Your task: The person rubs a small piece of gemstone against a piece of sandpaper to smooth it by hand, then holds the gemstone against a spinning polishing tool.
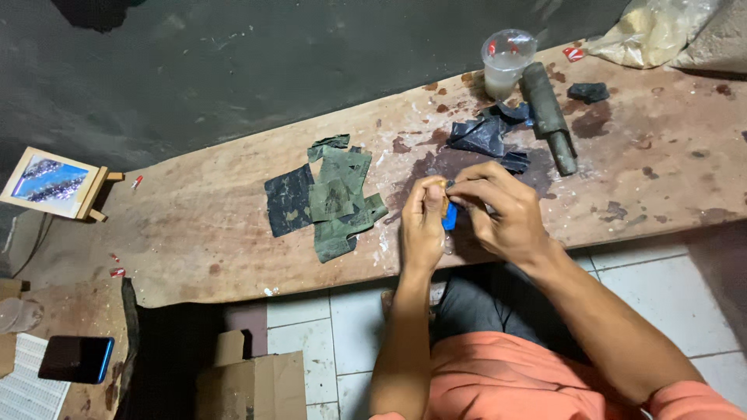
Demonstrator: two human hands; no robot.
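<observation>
Hands meet at the centre of the frame above the stained wooden bench [233, 225]. The left hand [422, 225] and right hand [502, 211] both pinch a small blue piece [450, 216] between closed fingertips. Worn sandpaper scraps [327, 198] lie just left; a plastic cup [506, 62] stands upper right.

The fingers [467, 190] of both hands hide most of a small blue object [450, 215].

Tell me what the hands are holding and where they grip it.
Both hands, left and right, pinch a small blue piece between the fingertips; which part can't be told.
</observation>
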